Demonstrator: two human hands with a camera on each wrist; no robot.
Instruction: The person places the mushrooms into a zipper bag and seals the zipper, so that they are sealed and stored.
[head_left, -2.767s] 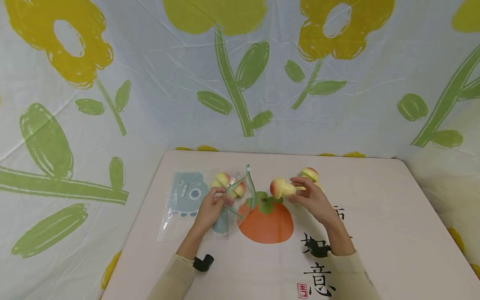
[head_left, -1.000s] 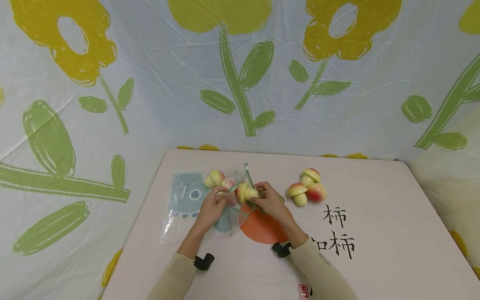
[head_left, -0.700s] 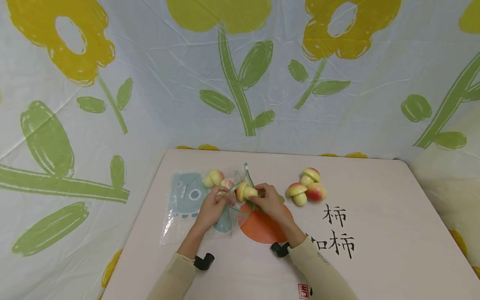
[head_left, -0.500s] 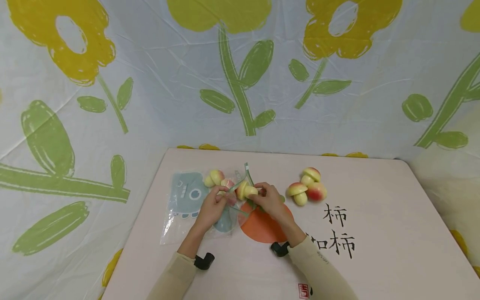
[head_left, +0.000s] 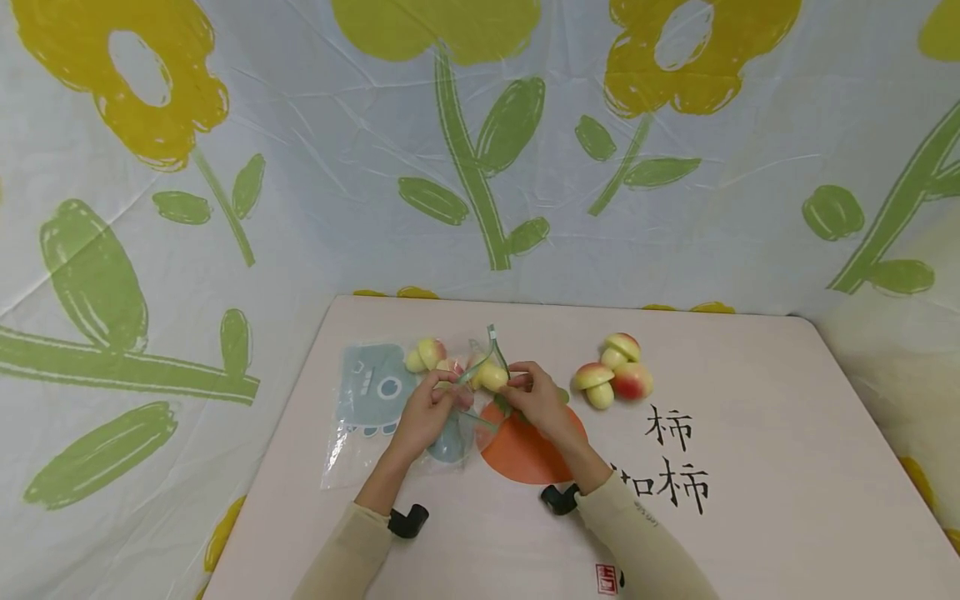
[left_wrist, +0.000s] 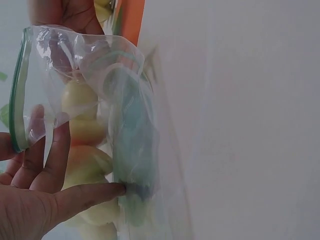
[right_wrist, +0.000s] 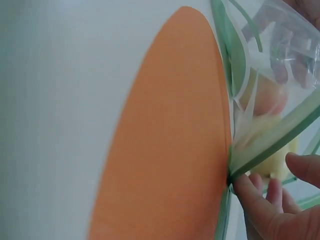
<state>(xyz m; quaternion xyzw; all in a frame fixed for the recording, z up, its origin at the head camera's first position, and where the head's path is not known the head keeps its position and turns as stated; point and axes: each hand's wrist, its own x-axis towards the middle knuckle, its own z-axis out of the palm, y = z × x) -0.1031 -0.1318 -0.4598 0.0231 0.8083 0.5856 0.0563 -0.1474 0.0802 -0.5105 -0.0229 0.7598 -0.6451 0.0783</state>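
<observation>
A clear zip bag (head_left: 333, 454) with a green zip and a blue cartoon print lies on the table's left half. My left hand (head_left: 422, 417) holds its mouth up near the green rim; in the left wrist view, fingers (left_wrist: 57, 150) stand against the film. Just inside the mouth is a mushroom (head_left: 491, 377), yellow-stemmed with a red-tinged cap, seen through the plastic in the left wrist view. More mushrooms (head_left: 431, 353) lie deeper in the bag, partly hidden. My right hand (head_left: 540, 404) is at the mouth by the stem, thumb and fingers apart in the right wrist view.
Three more mushrooms (head_left: 594, 377) sit close together to the right of my right hand. The pale table mat (head_left: 765, 433) carries a printed orange persimmon (head_left: 532, 454) and black characters. A flower-patterned cloth (head_left: 322, 167) hangs behind and at both sides.
My right hand has come from the right with a mushroom to the bag's mouth. Over the last half second the mushroom has slipped slightly left into the bag, off the fingertips. My left hand stays put.
</observation>
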